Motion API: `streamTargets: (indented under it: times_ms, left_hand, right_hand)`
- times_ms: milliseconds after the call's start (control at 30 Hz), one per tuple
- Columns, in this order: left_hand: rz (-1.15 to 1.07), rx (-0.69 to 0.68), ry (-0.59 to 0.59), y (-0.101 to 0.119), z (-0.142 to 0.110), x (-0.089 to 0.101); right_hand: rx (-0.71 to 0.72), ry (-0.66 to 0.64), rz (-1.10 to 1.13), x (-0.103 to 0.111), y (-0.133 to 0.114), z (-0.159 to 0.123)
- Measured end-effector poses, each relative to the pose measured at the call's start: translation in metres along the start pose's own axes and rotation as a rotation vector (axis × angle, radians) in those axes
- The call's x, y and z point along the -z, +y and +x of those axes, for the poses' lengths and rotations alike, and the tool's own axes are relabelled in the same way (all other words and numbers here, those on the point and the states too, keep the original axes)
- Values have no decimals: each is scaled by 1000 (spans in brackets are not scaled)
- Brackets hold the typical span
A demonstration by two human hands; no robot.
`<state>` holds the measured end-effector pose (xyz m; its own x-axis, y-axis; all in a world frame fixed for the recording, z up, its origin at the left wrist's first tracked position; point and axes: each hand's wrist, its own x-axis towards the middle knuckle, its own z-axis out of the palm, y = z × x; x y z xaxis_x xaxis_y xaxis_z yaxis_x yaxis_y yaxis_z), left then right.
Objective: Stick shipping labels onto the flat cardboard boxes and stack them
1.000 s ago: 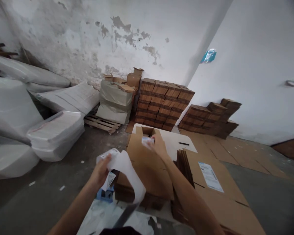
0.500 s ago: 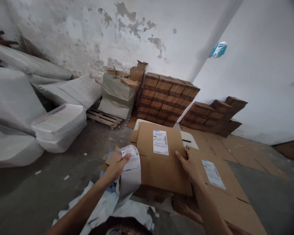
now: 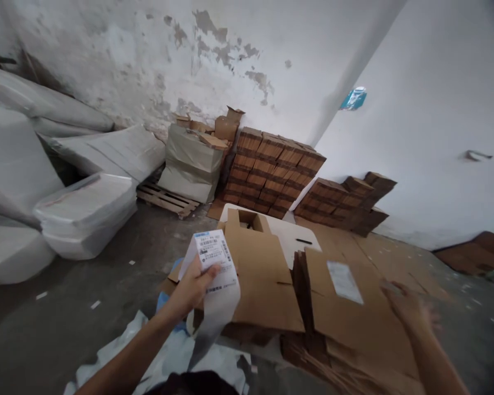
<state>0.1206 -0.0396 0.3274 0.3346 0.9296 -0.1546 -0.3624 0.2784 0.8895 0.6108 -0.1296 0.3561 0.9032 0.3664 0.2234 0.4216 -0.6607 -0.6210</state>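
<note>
My left hand [image 3: 193, 286] is closed on a strip of white shipping labels [image 3: 214, 263], held up over the left side of a stack of flattened cardboard boxes [image 3: 260, 274]. The strip's backing paper hangs down below my fingers. My right hand [image 3: 409, 310] is blurred by motion, fingers spread, over the right edge of a second pile of flat boxes; the top box [image 3: 354, 315] of that pile carries a white label [image 3: 344, 281]. Nothing is in my right hand.
Bundles of flat brown cartons [image 3: 271, 173] are stacked against the peeling back wall, with more [image 3: 348, 203] to their right. White foam sheets wrapped in plastic [image 3: 86, 211] lie at the left beside a wooden pallet [image 3: 167, 198]. Loose white paper [image 3: 164, 356] lies on the concrete floor under my left arm.
The labelled box that lay on the left stack now lies on the right pile. My right hand has swung right and lost its grip on it. My left hand raised the label strip slightly.
</note>
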Motion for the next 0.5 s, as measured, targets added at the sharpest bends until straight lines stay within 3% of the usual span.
streamTargets:
  times_ms: [67,167,200,267,367,433,500]
  left_hand:
    - [76,-3,-117,-9,0,-5]
    - [319,-87,-231,-18,-1,-12]
    - [377,-127,-215,-19,-3,-13]
    - [349,-146,-185,-15,-9,-14]
    - [-48,144,-119,-6,-14,-15]
    - [-329,351,71,-3,-11,-11]
    - [-465,384,295,-6,0,0]
  right_hand:
    - [142,-218,130,-18,-43,-55]
    - [522,-877,417,-49,-117,-166]
    - [618,-1004,474,-57,-136,-198]
    - [743,-1030,532,-65,-156,-243]
    - [828,-857,522,-71,-153,-274]
    - [954,-846,498,-71,-144,-282]
    - [1103,-883,508,-68,-145,-278]
